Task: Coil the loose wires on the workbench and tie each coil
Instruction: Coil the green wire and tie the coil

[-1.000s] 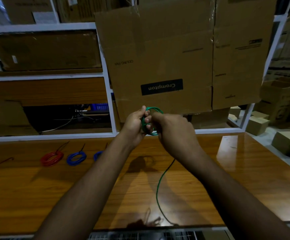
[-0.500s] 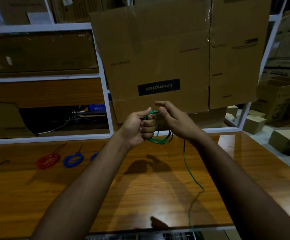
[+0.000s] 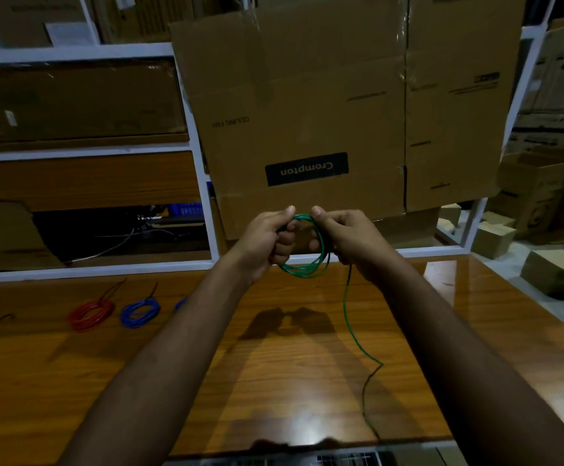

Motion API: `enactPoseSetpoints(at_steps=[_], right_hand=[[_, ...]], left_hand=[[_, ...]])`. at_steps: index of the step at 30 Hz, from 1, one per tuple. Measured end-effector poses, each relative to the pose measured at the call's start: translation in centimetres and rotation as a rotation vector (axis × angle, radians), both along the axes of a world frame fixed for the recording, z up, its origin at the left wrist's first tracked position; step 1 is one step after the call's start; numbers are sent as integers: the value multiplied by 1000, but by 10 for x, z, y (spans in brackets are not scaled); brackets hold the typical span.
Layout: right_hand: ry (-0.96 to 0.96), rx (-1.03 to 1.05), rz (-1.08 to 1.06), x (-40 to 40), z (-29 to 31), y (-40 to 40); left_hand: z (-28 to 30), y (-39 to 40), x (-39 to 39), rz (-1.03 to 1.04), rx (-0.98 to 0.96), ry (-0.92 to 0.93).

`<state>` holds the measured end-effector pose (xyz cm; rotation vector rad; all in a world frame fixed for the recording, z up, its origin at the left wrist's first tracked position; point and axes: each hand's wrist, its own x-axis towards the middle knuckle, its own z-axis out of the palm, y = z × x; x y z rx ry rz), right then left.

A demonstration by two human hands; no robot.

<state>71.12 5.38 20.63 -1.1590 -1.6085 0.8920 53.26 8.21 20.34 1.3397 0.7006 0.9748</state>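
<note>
Left hand clamps the green coil above the workbench; right hand pinches the top of the loop. Free tail trails down toward the near edge. Best to feed each turn the same size, keeping tension light. Red coil and blue coil lie far left, seemingly already tied.

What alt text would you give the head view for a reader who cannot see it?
Two bare hands, the left hand and right hand, hold a partly wound green wire coil above a wooden workbench, its loose tail trailing toward the near edge. A red coil and a blue coil lie at the left.
</note>
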Motion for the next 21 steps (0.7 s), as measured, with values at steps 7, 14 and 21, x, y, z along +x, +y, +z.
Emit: enactPoseSetpoints(at_steps=[7, 14, 21], right_hand=[[340, -433, 438, 69, -77, 1], [69, -269, -135, 34, -101, -27], [-845, 189, -174, -35, -46, -82]], left_hand=[[2, 16, -20, 43, -171, -266], [-3, 25, -11, 99, -168, -275], [-4, 26, 4, 81, -159, -254]])
